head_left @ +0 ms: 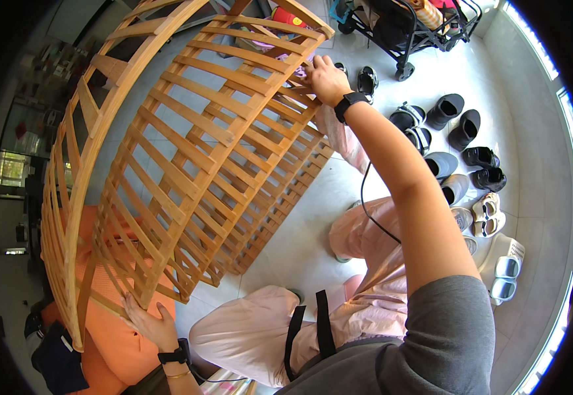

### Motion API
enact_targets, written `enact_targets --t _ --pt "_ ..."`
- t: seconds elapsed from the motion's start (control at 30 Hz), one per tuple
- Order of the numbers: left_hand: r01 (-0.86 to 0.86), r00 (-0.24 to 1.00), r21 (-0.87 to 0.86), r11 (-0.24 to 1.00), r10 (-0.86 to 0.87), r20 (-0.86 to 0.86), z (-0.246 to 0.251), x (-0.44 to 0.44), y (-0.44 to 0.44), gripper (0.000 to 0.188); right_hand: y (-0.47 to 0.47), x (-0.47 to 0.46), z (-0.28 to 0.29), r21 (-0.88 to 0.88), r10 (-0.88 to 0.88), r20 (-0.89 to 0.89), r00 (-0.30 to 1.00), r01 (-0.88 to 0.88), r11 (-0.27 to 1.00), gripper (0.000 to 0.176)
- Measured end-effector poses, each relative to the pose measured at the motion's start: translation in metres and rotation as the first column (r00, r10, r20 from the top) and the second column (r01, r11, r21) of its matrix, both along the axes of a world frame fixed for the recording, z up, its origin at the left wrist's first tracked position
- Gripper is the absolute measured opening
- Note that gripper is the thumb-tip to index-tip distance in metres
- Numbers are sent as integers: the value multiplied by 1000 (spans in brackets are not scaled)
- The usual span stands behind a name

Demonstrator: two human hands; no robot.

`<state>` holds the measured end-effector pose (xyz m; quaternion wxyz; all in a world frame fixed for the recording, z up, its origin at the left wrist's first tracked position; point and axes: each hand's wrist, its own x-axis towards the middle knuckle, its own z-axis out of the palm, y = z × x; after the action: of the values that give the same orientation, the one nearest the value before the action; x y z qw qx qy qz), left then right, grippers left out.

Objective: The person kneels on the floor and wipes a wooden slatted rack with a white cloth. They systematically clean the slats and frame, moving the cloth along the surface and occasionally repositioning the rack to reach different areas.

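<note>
A slatted wooden folding rack (202, 177) with several tiers stands tilted before me, its long rails running from upper right to lower left. At its upper right end, my right hand (327, 79) grips the wooden frame with curled fingers; the exact part under them is partly hidden. My left hand (149, 320) lies against the rack's lower left corner, with its fingers spread and its palm towards the wood. A black band is on each wrist, and a thin black cable (369, 197) hangs by my right arm.
Several pairs of shoes (464, 129) stand along the wall at right. A black wheeled cart (405, 29) loaded with items is at the top. An orange sofa (118, 335) lies under the rack's lower left end. Colourful items (286, 19) sit behind the rack.
</note>
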<state>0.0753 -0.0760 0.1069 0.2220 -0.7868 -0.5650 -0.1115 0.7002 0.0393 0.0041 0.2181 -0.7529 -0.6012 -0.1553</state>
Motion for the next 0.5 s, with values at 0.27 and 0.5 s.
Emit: enact_targets --t 0.27,0.5 --pt "-21 1000 4 1000 21 -13 2 1 1 64 -16 0 -39 -53 -47 -63 997 44 998 19" --pt "-19 1000 1 1000 19 6 3 5 -1 64 -63 6 -79 90 -82 -320 944 116 989 13"
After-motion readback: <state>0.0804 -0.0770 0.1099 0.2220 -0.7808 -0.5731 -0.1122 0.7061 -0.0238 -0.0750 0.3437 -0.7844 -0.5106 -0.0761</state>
